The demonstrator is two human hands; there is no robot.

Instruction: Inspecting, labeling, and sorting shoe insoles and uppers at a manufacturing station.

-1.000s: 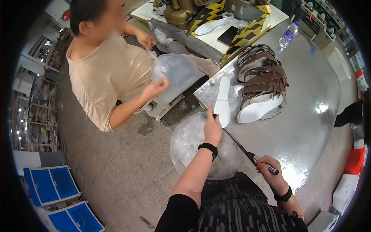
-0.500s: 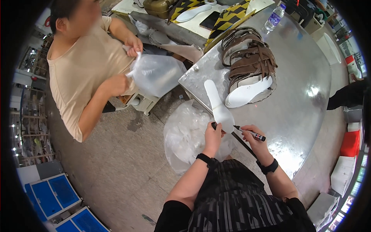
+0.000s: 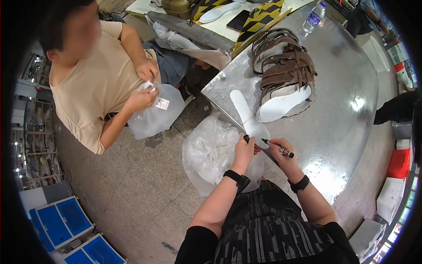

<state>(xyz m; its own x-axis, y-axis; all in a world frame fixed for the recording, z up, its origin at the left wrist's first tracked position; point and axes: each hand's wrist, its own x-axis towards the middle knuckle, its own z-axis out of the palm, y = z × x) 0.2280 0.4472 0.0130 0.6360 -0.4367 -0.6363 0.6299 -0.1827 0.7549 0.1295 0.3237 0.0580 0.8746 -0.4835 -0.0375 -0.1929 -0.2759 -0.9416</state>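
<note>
My right hand point(image 3: 285, 156) is closed around a black-and-white marker point(image 3: 281, 149), its bare tip pointing at the heel of a white insole point(image 3: 249, 118). That tip looks just apart from the insole, which lies across the metal table's edge. At the near end of the insole my left hand point(image 3: 244, 155) is closed, with a small black marker cap point(image 3: 246, 138) sticking out from its fingers. Further back, brown strappy shoe uppers point(image 3: 288, 66) are stacked on the table, and a second white insole point(image 3: 283, 105) rests on the nearest one.
A large clear plastic bag point(image 3: 209, 154) stands below the table edge point(image 3: 226, 116). At left, a person point(image 3: 99, 75) holds a filled plastic bag point(image 3: 158, 110). A water bottle point(image 3: 314, 18) stands at the table's back. Blue-topped boxes point(image 3: 61, 222) sit on the floor at lower left.
The person at left has drawn their bag down and nearer their body, and a label on it now shows. My right hand and the marker have shifted slightly left.
</note>
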